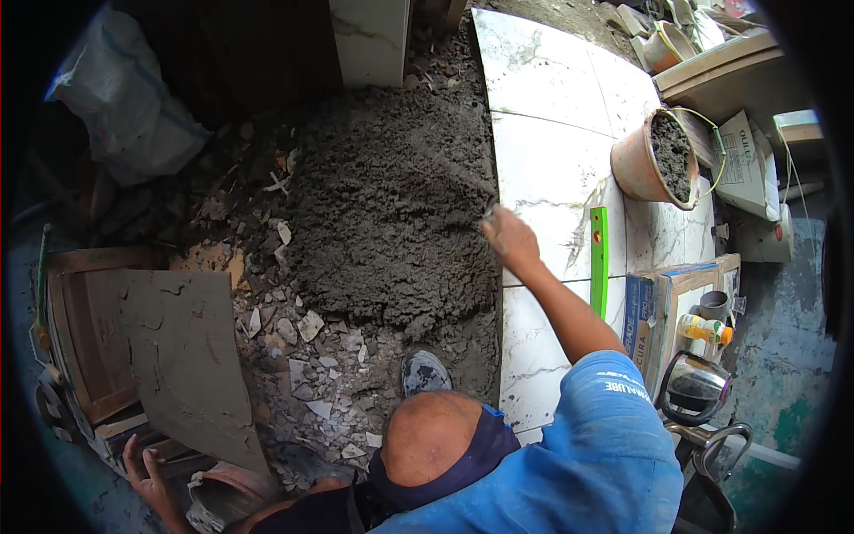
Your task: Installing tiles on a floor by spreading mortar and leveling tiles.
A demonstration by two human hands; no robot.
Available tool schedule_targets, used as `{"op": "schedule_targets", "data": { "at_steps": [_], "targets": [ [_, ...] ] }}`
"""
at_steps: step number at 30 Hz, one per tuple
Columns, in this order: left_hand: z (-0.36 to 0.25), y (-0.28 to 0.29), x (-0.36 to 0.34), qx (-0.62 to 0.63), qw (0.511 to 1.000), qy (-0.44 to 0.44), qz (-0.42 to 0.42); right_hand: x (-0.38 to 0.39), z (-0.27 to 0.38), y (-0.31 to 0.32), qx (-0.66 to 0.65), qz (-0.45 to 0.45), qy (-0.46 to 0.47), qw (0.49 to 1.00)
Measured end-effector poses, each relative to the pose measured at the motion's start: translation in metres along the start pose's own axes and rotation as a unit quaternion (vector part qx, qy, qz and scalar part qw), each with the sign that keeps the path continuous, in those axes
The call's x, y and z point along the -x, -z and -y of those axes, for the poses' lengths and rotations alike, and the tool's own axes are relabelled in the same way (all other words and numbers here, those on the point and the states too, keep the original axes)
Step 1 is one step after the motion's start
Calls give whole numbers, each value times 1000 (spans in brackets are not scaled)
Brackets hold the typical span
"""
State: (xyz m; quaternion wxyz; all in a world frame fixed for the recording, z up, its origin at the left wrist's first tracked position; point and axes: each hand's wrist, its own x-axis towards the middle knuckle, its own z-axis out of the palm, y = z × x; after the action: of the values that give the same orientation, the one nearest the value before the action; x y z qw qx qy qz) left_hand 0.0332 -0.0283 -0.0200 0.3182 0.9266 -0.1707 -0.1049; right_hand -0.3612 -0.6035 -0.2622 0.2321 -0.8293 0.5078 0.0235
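Note:
My right hand (511, 240) is closed at the right edge of the wet grey mortar bed (391, 214), beside the laid white marbled tiles (551, 160). It grips what looks like a trowel (471, 182), smeared and mortar-coated against the grey. At the lower left my left hand (149, 481) has its fingers apart and holds nothing. It is near the lower edge of a large tile (187, 356) with a grey-coated face, which leans at a tilt. A bucket (227, 498) stands just beside that hand, partly behind my arm.
A mortar-filled bucket (640, 160) and a green spirit level (599, 262) rest on the tiles. Broken rubble (311, 374) lies around my shoe (425, 372). Tile boxes (663, 311) with a bottle (705, 329) on top stand right; a white sack (133, 98) is far left.

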Motion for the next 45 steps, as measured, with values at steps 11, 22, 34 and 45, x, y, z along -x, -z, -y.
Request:
{"op": "schedule_targets", "data": {
  "at_steps": [11, 22, 34, 45],
  "targets": [
    [-13, -4, 2, 12, 999, -31, -5, 93, 70, -77, -92, -15, 2, 996],
    [-13, 6, 20, 53, 997, -56, -8, -13, 122, -78, 69, 8, 193, 979],
    [12, 22, 23, 9, 999, -21, -30, 107, 52, -68, -45, 0, -16, 999],
    [4, 1, -10, 19, 998, -47, 27, 131, 120, -84, -476, 285, -126, 822]
  ]
}}
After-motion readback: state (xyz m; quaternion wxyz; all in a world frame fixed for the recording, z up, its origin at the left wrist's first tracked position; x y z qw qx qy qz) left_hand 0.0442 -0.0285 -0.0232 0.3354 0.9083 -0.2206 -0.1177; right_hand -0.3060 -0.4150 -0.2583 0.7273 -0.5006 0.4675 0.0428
